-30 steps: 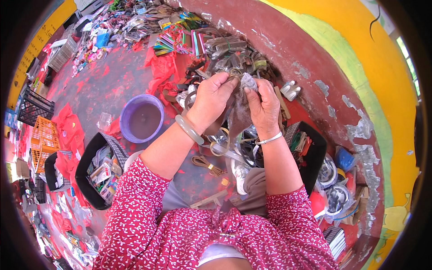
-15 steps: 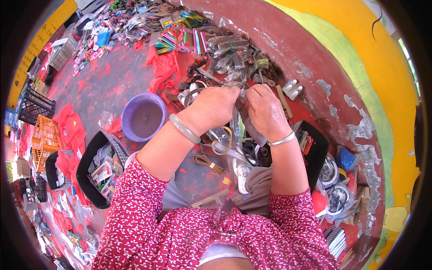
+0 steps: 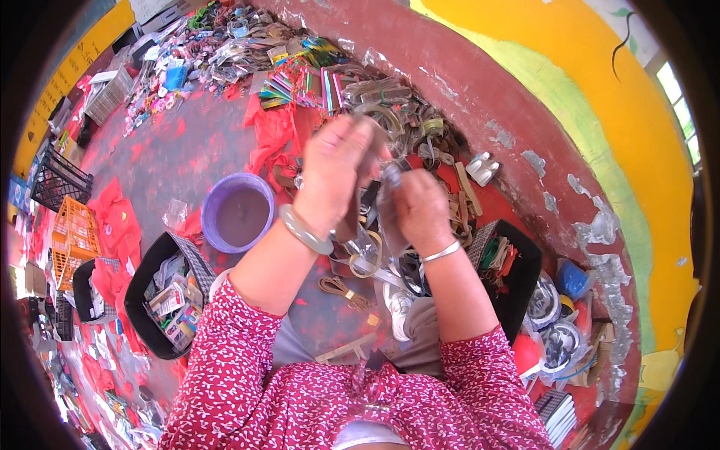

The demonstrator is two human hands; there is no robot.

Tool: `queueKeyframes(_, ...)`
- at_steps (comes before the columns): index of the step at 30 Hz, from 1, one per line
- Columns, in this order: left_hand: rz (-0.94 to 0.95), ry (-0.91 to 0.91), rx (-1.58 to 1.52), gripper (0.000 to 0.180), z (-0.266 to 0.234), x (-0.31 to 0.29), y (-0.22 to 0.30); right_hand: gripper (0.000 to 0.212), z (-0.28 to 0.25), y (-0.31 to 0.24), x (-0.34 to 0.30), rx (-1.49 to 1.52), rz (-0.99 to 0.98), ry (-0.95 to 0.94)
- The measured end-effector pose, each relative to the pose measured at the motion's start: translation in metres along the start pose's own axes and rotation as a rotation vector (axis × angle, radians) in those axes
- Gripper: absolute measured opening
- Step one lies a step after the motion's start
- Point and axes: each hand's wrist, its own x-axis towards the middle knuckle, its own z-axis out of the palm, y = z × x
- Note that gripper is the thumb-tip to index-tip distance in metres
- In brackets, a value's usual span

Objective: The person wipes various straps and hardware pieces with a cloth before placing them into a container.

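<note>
My left hand (image 3: 330, 172), with a pale bangle on its wrist, is raised over the heap and closed round a brown strap like a belt (image 3: 373, 146). The strap curves up past the fingers, and part hangs below the hand. My right hand (image 3: 421, 211), a silver bangle at its wrist, pinches a grey-brown cloth (image 3: 388, 214), smeared by motion. A gap separates the two hands. Under them lies a pile of belts and clear wrappers, with a pale coiled strap (image 3: 367, 259) near my shoe.
Left of the hands stands a purple basin (image 3: 239, 213) of murky water. Black bins (image 3: 142, 289) with small goods flank me, the right bin (image 3: 517, 285) close to my forearm. Tied brown cord (image 3: 343, 291) lies on the floor. A peeling red wall (image 3: 480, 97) rises at the right.
My hands have moved apart. The left hand has shifted left and up with the strap; the right hand has come lower and nearer to me with the cloth.
</note>
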Motion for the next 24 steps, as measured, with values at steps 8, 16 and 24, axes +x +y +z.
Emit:
queueKeyframes(8,-0.149,-0.066,-0.343,0.019,-0.021,0.009,0.019,0.017,-0.008,0.016,0.006,1.215,0.864,0.230)
queueKeyframes(16,-0.117,-0.145,-0.293,0.023,-0.020,0.008,-0.001,0.027,-0.021,0.026,0.011,1.501,0.881,0.242)
queueKeyframes(24,-0.185,-0.192,-0.408,0.010,-0.015,0.010,-0.017,0.039,-0.044,0.014,0.021,1.706,0.711,0.151)
